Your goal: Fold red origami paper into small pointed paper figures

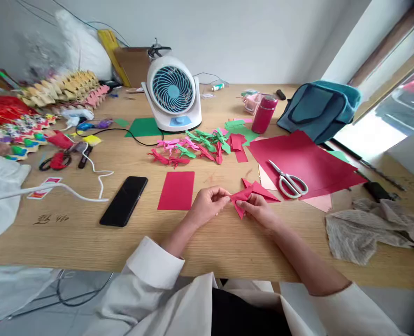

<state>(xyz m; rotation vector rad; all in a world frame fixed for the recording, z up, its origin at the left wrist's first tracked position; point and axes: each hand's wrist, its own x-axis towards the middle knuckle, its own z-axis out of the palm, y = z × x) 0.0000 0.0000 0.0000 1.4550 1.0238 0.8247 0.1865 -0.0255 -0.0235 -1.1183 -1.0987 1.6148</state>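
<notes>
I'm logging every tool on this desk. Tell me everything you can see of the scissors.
The scissors have pale, whitish loop handles and bright metal blades, which look shut or nearly so. They lie flat on the large red paper sheet, handles toward the person, tips pointing away and to the left. Neither hand touches them; the right hand is nearest.

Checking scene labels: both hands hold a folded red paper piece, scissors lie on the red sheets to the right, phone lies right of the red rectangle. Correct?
Not quite. The head view shows the phone lying left of the red rectangle, not right. The rest stands: left hand and right hand both hold the folded red paper piece, and the scissors lie on the red sheets.
</notes>
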